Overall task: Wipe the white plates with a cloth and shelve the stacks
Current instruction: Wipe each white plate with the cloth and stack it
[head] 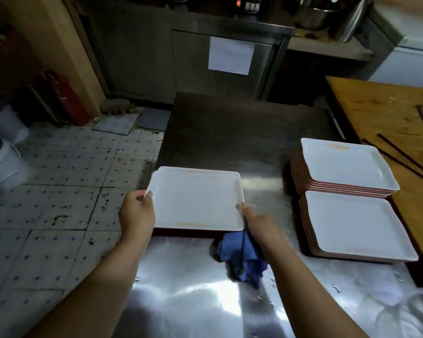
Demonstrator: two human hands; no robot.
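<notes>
Plate (pixel 195 200), white and rectangular with orange print at its near and far rims, is held at both short edges over the left part of a stainless steel table (pixel 230 142). Its left edge is gripped by the left hand (pixel 136 213), thumb curled over the rim and the other fingers hidden beneath. Its right edge is pinched by the right hand (pixel 257 222), thumb on the rim; a blue cloth (pixel 244 254) is also held in that hand, it seems, bunched under the palm and hanging down to the tabletop, though the grip on it is partly hidden. A dark red underside shows along the plate's near edge.

To the right, well apart from the held plate, two stacks of like plates are set on the table: a taller far stack (pixel 344 167) and a near stack (pixel 357 228), just beside each other. Beyond them a wooden board (pixel 376 113) is seen, with dark chopsticks (pixel 405 159) lying on it. Water droplets are scattered over the near tabletop. A tiled floor (pixel 59 179) with blue dots lies to the left, where a red fire extinguisher (pixel 66 98) and white buckets (pixel 3 147) stand.
</notes>
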